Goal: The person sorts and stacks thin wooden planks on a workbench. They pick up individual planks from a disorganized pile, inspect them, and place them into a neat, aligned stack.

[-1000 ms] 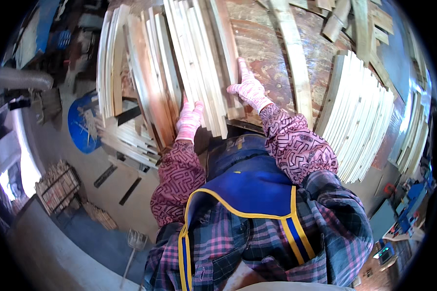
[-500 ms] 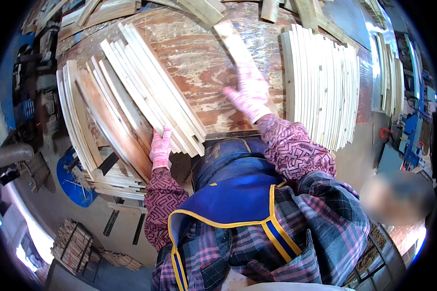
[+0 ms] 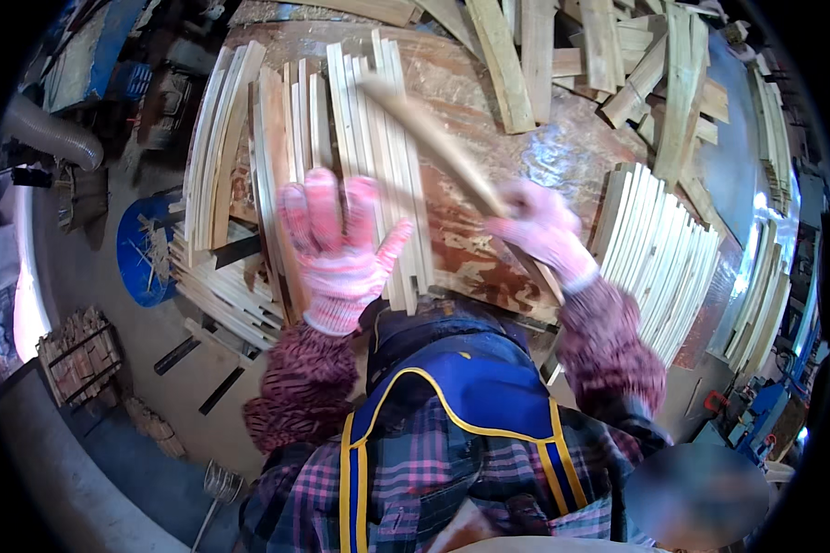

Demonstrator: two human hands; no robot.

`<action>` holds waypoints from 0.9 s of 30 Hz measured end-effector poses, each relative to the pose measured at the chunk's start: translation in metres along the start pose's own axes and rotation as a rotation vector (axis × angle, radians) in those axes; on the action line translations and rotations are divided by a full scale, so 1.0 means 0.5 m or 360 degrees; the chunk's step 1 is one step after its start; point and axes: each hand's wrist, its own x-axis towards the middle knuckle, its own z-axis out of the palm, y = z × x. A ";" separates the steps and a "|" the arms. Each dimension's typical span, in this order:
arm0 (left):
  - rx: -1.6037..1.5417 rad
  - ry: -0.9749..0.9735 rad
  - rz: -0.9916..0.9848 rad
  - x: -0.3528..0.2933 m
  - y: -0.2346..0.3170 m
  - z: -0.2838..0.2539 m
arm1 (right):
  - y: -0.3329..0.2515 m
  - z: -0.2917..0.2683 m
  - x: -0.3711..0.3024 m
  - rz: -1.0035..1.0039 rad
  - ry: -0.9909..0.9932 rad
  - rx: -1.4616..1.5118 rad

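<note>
In a pink-and-white knit glove, my right hand (image 3: 549,230) is closed around a long wooden strip (image 3: 432,146), slanting up and left over the worktable (image 3: 475,267). The strip's far end is blurred above a bundle of pale strips (image 3: 378,129). My left hand (image 3: 337,253), gloved the same way, is spread palm down with nothing in its fingers. It is over the near part of the left strips, next to a reddish-brown board (image 3: 272,138); whether it touches them I cannot tell.
A tight row of pale strips (image 3: 655,253) lies at the right. Loose boards (image 3: 599,55) are piled at the far side. A blue tub (image 3: 138,267) stands on the floor at left. Near the lower right a person's blurred head (image 3: 696,493) shows.
My right hand has gone from lying open over a strip to gripping it, raised at a slant. My left hand has moved from the strips' near ends to spread over them. The view has shifted.
</note>
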 end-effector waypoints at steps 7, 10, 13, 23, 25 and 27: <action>0.0311 -0.1631 -0.0835 0.085 -0.118 -0.038 | -0.171 0.011 0.242 -0.1625 0.0625 -0.0184; 0.0020 -0.0985 -0.1412 -0.116 -0.162 -0.067 | -0.060 -0.042 0.394 -0.0719 0.1234 -0.0477; 0.0023 -0.0890 -0.1994 -0.203 -0.129 0.030 | 0.124 0.020 0.446 0.0024 0.1104 -0.0765; 0.0089 -0.1188 -0.1894 -0.167 -0.141 0.156 | 0.226 0.176 0.145 0.0177 -0.0698 0.0278; 0.0192 -0.1468 -0.1798 -0.133 -0.141 0.164 | 0.209 0.251 0.090 -0.0105 -0.0496 0.0329; 0.0243 -0.1451 -0.1697 -0.144 -0.153 0.192 | 0.185 0.284 0.112 -0.0312 -0.0628 0.0115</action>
